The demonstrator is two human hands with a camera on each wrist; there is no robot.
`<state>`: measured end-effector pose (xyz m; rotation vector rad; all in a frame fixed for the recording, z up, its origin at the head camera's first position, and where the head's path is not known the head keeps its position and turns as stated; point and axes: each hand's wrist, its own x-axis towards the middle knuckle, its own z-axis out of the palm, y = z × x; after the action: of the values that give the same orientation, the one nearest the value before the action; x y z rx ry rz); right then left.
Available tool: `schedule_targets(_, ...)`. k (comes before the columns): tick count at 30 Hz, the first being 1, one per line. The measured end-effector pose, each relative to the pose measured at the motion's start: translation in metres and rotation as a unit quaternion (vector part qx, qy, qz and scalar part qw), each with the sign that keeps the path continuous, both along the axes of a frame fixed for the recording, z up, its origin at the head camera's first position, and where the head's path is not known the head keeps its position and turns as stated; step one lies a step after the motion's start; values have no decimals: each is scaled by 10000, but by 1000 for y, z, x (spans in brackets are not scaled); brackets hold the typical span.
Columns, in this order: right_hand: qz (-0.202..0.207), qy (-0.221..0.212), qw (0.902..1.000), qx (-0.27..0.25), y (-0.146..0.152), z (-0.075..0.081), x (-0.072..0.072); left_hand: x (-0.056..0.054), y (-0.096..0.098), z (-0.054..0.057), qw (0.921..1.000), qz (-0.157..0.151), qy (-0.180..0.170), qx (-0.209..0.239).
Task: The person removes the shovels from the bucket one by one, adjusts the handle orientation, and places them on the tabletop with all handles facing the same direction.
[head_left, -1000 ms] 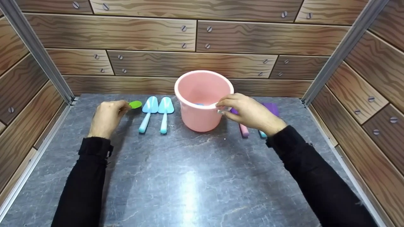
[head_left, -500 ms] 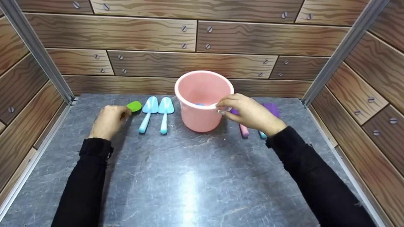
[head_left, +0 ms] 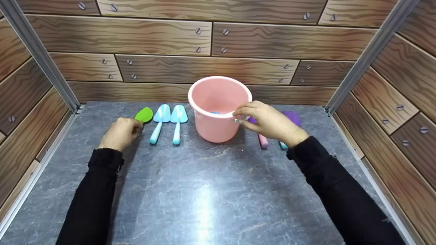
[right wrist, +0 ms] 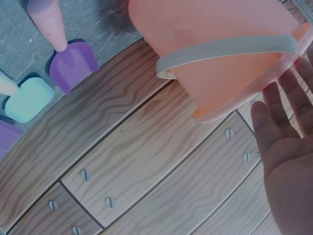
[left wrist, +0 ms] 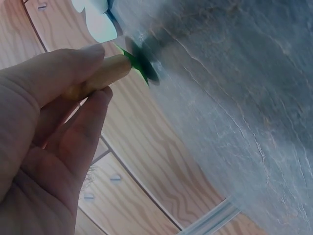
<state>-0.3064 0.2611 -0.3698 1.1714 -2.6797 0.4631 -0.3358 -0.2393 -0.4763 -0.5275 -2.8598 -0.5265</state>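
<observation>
In the head view, my left hand (head_left: 119, 134) pinches a small toy shovel with a green blade (head_left: 144, 115); its handle is mostly hidden by the fingers. The blade hangs low at the tabletop, left of two light-blue toy shovels (head_left: 161, 117). My right hand (head_left: 269, 122) holds the near right rim of a pink bucket (head_left: 218, 127), fingers over the edge, thumb lower outside. The bucket stands upright, with a bit of something blue (head_left: 215, 112) inside. Its pale carrying handle (right wrist: 225, 49) hangs on the side in the right wrist view.
Right of the bucket lie several more toy shovels, partly behind my right hand: one has a pink handle (head_left: 263, 140), another a purple blade (head_left: 292, 117). Wood-patterned walls (head_left: 163, 69) enclose the grey marbled tabletop (head_left: 163, 190) at the back and sides.
My left hand has lowered slightly towards me, turning the green shovel so that more of its blade's face shows. The right hand and the bucket have stayed put.
</observation>
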Motion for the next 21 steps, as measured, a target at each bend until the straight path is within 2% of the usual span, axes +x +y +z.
schedule_targets(9, -25, -101, 9999, 8, 1, 0, -1, -5, 2, -3, 9990, -202, -300, -254)
schedule_targets(17, 264, -215, 9994, -9, 8, 8, -6, -5, 3, -6, 9983, -238, -485, -233)
schedule_targets(21, 293, -400, 9988, 7, 10, 11, -7, -3, 3, -4, 9985, -237, -430, -230)
